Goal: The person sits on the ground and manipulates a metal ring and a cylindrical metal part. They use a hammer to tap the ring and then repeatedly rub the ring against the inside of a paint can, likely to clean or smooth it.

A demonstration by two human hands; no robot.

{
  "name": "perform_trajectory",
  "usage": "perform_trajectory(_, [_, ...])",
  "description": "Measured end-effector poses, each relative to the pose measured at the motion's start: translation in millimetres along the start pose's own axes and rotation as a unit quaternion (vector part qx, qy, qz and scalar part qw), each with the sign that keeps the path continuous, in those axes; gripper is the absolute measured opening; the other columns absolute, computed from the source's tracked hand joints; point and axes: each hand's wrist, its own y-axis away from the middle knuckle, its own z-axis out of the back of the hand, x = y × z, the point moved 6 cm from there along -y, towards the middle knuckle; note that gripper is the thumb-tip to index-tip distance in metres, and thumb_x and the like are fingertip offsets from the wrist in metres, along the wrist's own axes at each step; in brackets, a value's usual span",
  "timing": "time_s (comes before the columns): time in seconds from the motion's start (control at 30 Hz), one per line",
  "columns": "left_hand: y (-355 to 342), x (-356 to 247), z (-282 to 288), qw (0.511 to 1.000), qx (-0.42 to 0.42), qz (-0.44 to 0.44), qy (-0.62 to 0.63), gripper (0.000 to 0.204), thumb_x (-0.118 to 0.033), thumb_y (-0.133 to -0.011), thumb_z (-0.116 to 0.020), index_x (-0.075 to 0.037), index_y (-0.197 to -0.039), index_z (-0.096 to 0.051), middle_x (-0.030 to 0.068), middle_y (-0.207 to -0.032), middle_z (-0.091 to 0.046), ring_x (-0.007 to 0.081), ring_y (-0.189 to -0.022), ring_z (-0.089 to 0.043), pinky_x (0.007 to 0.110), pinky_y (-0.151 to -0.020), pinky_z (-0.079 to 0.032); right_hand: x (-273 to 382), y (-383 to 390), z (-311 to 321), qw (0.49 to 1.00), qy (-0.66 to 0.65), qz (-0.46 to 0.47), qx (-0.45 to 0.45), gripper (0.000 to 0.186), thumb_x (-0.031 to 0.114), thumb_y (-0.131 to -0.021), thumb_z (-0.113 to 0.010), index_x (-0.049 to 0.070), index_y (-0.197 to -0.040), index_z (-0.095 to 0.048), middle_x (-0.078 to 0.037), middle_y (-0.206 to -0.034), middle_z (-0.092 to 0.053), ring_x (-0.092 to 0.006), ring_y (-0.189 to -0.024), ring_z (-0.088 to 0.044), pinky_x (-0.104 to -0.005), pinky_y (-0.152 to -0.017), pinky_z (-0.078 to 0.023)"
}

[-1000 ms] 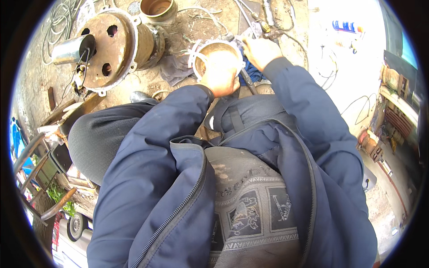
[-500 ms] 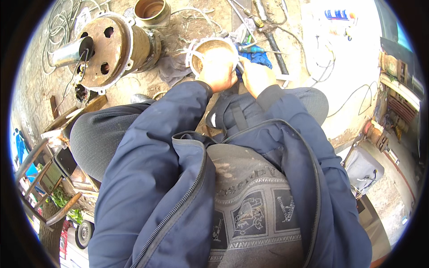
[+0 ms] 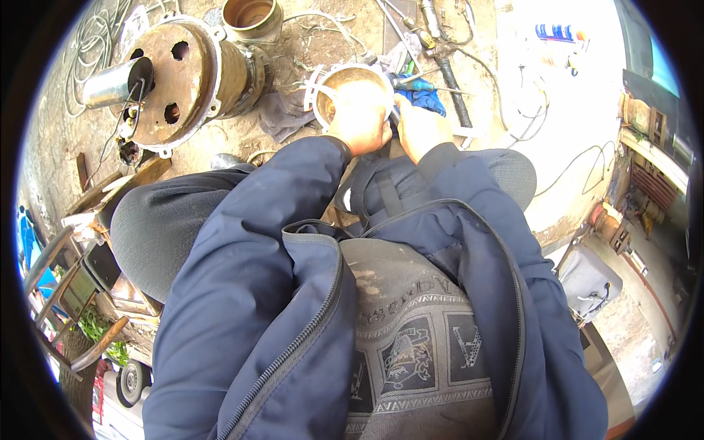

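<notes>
A pale, round, hollow metal part (image 3: pixel 345 72) with lugs on its outer rim sits in front of me between my knees. My left hand (image 3: pixel 359 130) is closed on its near edge, and glare washes out the fingers and the inside of the part. Close by on the right, my right hand (image 3: pixel 424 130) is closed, its thumb side against the part's right edge. A narrow grey piece shows by its fingers, too small to name. Beyond the hands, a blue cloth (image 3: pixel 433 103) lies under a teal-handled screwdriver (image 3: pixel 419 85).
A large rusty drum-shaped housing (image 3: pixel 192 92) stands at left, a steel cylinder (image 3: pixel 110 86) on its face. Behind it is a rusty ring-shaped pot (image 3: pixel 249 16). A grey rag (image 3: pixel 282 116), a black-handled bar (image 3: pixel 455 94), cables and a blue-white tube (image 3: pixel 555 32) lie on the ground.
The whole view has shifted slightly. Both hands keep their hold at the round part, with only a small change in the right hand's posture.
</notes>
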Motion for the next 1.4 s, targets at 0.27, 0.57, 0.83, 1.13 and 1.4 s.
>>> perform_trajectory(0.27, [-4.1, 1.2, -3.5, 0.999, -0.041, 0.001, 0.029, 0.032, -0.03, -0.078, -0.072, -0.007, -0.099, -0.079, 0.0191, -0.098, -0.074, 0.0417, -0.096, -0.071, 0.059, -0.085, -0.052, -2.8, -15.7, -9.8, 0.999, 0.008, 0.007, -0.048, 0.038, 0.017, -0.103, -0.054, 0.002, -0.136, -0.061, -0.016, -0.086, -0.076, -0.0342, -0.081, -0.077, -0.0473, -0.072, -0.061])
perform_trajectory(0.57, [0.5, 2.5, 1.6, 0.997, 0.069, 0.041, 0.024, 0.034, -0.025, -0.076, -0.074, 0.0, -0.098, -0.075, 0.0235, -0.1, -0.073, 0.0446, -0.101, -0.068, 0.055, -0.097, -0.05, -3.5, -52.3, 15.8, 0.998, 0.011, 0.062, 0.029, 0.034, 0.021, -0.105, -0.053, 0.01, -0.136, -0.063, -0.019, -0.1, -0.078, -0.0357, -0.093, -0.078, -0.0474, -0.08, -0.061])
perform_trajectory(0.83, [1.8, -2.2, 14.3, 0.996, -0.073, -0.025, 0.043, 0.032, -0.026, -0.075, -0.074, 0.0, -0.094, -0.075, 0.0225, -0.091, -0.071, 0.0447, -0.092, -0.068, 0.057, -0.091, -0.051, -5.0, -48.9, 11.4, 0.991, 0.088, 0.097, 0.023, 0.044, 0.019, -0.105, -0.054, 0.014, -0.148, -0.056, -0.018, -0.097, -0.076, -0.0351, -0.086, -0.076, -0.0532, -0.078, -0.059])
perform_trajectory(1.13, [7.4, -7.7, 18.5, 0.997, -0.068, -0.045, -0.013, 0.035, -0.027, -0.076, -0.075, -0.001, -0.1, -0.076, 0.0242, -0.103, -0.075, 0.0434, -0.101, -0.07, 0.057, -0.095, -0.051, -9.1, -56.8, 19.5, 0.987, 0.074, 0.11, 0.09, 0.05, 0.011, -0.1, -0.058, 0.02, -0.149, -0.058, -0.018, -0.098, -0.076, -0.0355, -0.09, -0.076, -0.0495, -0.077, -0.06])
perform_trajectory(1.4, [1.3, -0.4, 11.2, 0.998, -0.042, -0.035, 0.016, 0.042, -0.03, -0.076, -0.074, -0.006, -0.111, -0.076, 0.0218, -0.106, -0.073, 0.0434, -0.1, -0.068, 0.06, -0.09, -0.051, -34.8, -110.5, 4.2, 0.97, 0.035, 0.213, 0.109, 0.042, 0.015, -0.101, -0.063, 0.015, -0.143, -0.063, -0.021, -0.102, -0.076, -0.0398, -0.092, -0.074, -0.0494, -0.083, -0.058])
